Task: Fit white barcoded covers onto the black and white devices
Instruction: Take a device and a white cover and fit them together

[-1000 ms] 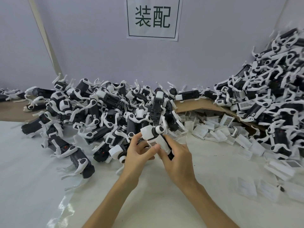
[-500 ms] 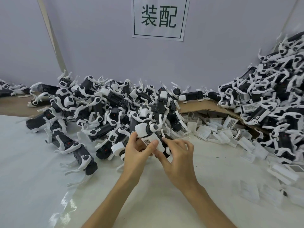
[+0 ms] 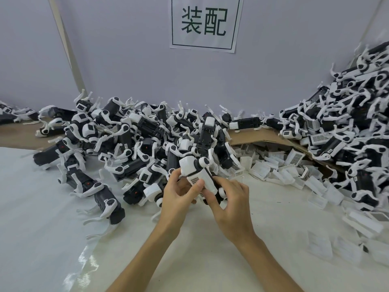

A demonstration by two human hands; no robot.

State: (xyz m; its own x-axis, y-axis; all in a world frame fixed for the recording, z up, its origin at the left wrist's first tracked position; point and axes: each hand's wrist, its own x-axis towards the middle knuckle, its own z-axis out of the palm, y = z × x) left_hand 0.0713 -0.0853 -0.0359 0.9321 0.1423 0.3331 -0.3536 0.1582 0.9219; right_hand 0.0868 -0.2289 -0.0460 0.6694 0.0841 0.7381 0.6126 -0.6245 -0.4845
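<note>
I hold one black and white device (image 3: 193, 165) just above the table's middle, its white head pointing up and away. A white barcoded cover (image 3: 205, 180) lies along its body. My left hand (image 3: 179, 197) grips the device from the left, thumb pressing on the barcode end of the cover. My right hand (image 3: 230, 203) grips the lower black end from the right, fingers curled round it. The device's underside is hidden by both hands.
A big heap of devices (image 3: 126, 144) fills the left and middle behind my hands; another heap (image 3: 347, 127) rises at the right. Loose white covers (image 3: 271, 169) lie under a cardboard sheet (image 3: 252, 138) and along the right edge. The white table sheet (image 3: 200, 245) spreads in front.
Both hands have kept hold of the device, drawing it slightly lower and closer. My left thumb has slid over the barcode end of the cover, and the camera has tilted a little.
</note>
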